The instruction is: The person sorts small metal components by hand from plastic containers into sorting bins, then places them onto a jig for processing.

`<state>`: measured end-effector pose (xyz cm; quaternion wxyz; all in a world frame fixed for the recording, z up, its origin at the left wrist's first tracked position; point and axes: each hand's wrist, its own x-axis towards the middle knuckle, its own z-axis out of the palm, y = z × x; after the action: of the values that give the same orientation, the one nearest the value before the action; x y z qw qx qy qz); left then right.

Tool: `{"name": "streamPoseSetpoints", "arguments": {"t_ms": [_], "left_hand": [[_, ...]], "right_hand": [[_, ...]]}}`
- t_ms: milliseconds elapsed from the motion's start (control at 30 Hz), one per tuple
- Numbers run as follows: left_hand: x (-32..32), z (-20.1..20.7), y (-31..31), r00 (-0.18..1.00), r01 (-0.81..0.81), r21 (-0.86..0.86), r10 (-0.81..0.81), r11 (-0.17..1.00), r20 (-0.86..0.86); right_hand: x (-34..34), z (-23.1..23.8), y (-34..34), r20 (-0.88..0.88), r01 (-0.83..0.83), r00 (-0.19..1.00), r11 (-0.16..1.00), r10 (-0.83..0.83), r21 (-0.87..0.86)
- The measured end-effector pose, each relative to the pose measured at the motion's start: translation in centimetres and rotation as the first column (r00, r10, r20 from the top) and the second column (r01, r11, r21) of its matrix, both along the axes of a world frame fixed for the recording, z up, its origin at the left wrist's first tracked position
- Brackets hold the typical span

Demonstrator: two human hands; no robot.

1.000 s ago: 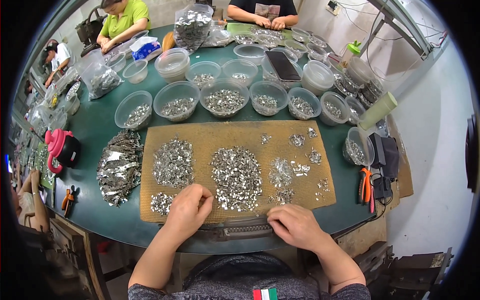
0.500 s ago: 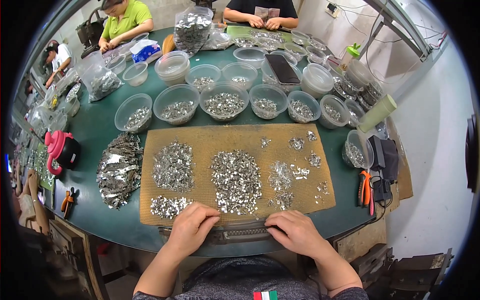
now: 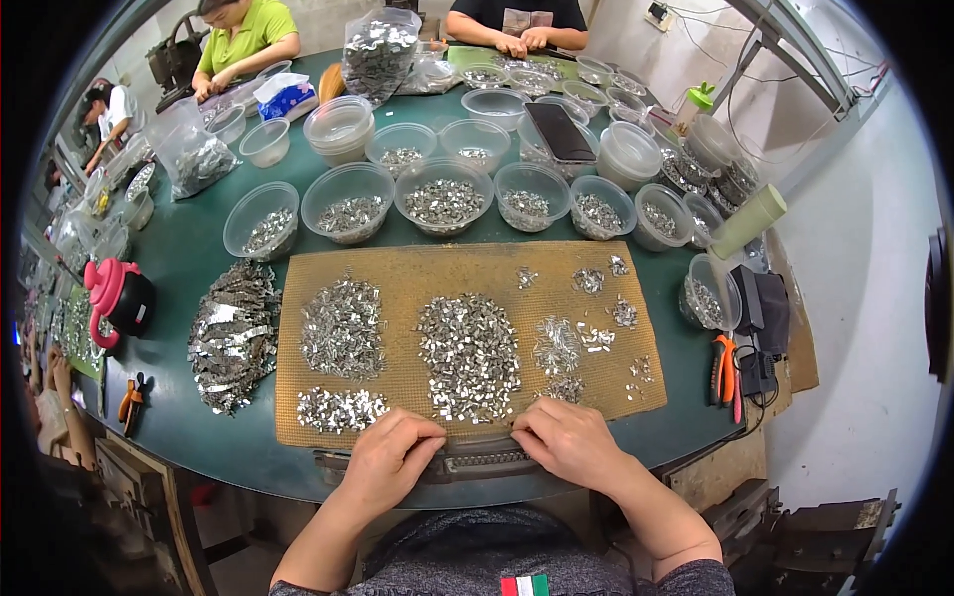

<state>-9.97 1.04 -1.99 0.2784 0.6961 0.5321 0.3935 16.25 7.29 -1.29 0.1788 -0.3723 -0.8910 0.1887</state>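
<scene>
My left hand (image 3: 391, 459) and my right hand (image 3: 568, 441) are at the near edge of a tan textured mat (image 3: 399, 266). Thumb and forefinger are pinched together on each; whatever they grip is too small to make out. Between them, at the table edge, lies a dark metal bar with a toothed strip (image 3: 487, 460). Beyond the hands a big pile of small shiny metal pieces (image 3: 467, 358) covers the mat's middle. Left of it are a pile of thin metal bits (image 3: 343, 328) and a smaller pile (image 3: 340, 409). Several little heaps (image 3: 556, 345) sit at the right.
Clear plastic bowls of metal pieces (image 3: 444, 202) line the mat's far side. Stacked metal strips (image 3: 234, 338) and a pink-lidded black jug (image 3: 117, 298) stand left. Orange-handled pliers (image 3: 722, 372) lie right, beside black power adapters (image 3: 760, 338). Other people work across the table.
My hands have come closer together, the right one moving left and slightly away from me, the left one slightly right. Both remain pinched. The piles look unchanged.
</scene>
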Motion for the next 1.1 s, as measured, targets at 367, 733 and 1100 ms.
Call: {"name": "streamPoseSetpoints", "arguments": {"t_ms": [367,733,1100], "left_hand": [[0.8,-0.4,0.6,0.998,0.045,0.0,-0.045,0.999,0.042],[1.6,0.2,0.2,0.998,0.058,-0.035,-0.057,0.998,0.031],[2.7,0.8,0.7,0.996,0.066,-0.057,-0.069,0.996,-0.054]], "right_hand": [[1.3,0.3,-2.1,-0.087,-0.052,0.994,0.989,0.065,0.142],[-0.1,0.1,-0.4,0.015,0.097,0.995,0.992,-0.098,0.081],[1.3,0.3,-0.7,-0.111,0.023,0.994,1.0,-0.023,0.0]]}}
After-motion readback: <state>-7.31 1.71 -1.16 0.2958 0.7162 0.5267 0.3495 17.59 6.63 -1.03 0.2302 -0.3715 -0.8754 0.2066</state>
